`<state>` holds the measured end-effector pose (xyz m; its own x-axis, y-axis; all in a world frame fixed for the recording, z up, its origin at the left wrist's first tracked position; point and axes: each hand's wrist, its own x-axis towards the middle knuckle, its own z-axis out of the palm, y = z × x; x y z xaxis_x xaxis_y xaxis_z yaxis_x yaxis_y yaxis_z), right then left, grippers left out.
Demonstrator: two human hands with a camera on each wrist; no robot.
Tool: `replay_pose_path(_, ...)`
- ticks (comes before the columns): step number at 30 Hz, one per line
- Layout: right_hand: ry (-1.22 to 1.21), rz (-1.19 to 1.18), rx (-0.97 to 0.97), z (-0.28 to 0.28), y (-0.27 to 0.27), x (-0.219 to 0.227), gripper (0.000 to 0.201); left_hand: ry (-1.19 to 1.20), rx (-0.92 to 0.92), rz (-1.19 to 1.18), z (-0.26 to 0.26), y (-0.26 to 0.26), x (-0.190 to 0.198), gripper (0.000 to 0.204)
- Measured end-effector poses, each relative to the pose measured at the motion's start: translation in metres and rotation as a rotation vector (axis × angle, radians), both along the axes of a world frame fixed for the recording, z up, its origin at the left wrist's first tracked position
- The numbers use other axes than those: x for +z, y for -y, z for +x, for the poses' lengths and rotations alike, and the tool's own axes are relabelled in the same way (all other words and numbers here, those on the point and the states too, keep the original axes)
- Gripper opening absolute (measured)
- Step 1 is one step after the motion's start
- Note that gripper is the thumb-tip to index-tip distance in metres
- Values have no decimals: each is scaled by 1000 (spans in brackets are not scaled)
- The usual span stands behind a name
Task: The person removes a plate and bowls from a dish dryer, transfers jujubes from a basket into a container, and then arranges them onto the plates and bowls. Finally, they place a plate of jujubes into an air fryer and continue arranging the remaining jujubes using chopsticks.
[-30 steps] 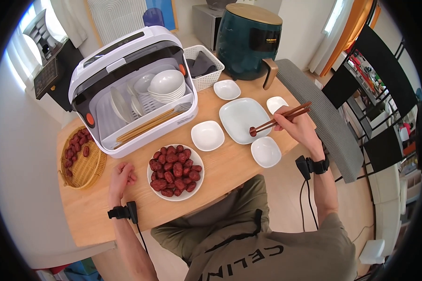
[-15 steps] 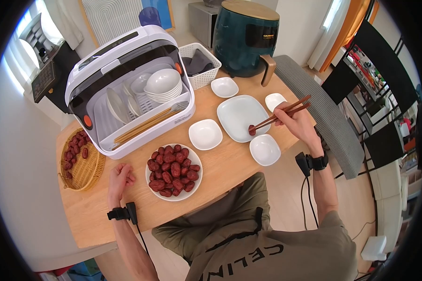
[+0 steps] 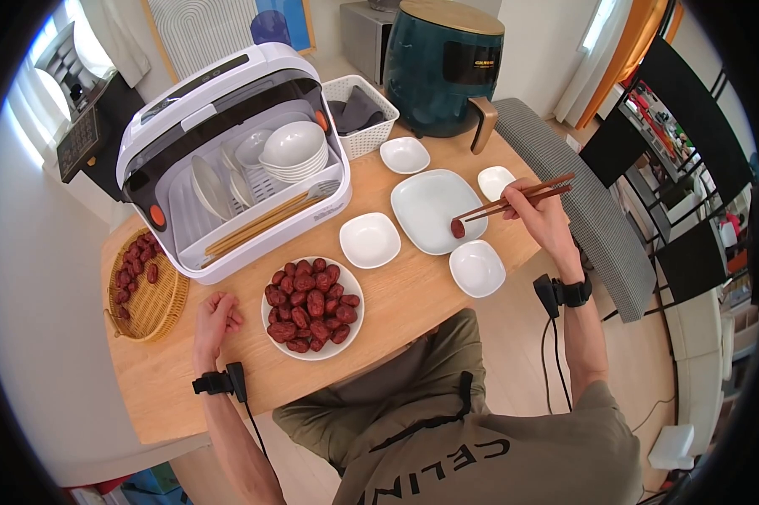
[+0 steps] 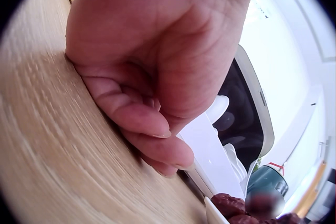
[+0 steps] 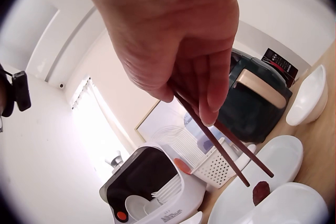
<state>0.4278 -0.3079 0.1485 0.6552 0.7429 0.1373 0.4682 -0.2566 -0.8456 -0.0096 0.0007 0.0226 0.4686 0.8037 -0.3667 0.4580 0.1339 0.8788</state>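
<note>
My right hand point(image 3: 541, 223) holds a pair of dark wooden chopsticks point(image 3: 487, 207) over the pale square plate point(image 3: 430, 198). One red date (jujube) point(image 3: 458, 229) lies near that plate's front edge. In the right wrist view the chopstick tips stand spread apart just above the date point(image 5: 261, 193), with a gap between them and it. My left hand point(image 3: 218, 321) rests on the table with loosely curled fingers and nothing in them. To its right sits a round white plate point(image 3: 312, 357) heaped with dates point(image 3: 315, 303).
Small white bowls surround the square plate, one at its left point(image 3: 369, 241) and one in front point(image 3: 477, 269). A wicker basket point(image 3: 167, 295) with dates lies at far left. Behind stand an open dish dryer point(image 3: 333, 206), a white basket point(image 3: 374, 145) and a green air fryer point(image 3: 434, 84).
The chopsticks gripped the date half a second ago; now their tips have parted and drawn back to the right, leaving it on the square plate. My left hand has stayed put.
</note>
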Motion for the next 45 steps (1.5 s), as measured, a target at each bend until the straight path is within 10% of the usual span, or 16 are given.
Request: replay_pose_path(45,25,59,-43,-11,-6,4,22,22,20,-9,0,1,1,23)
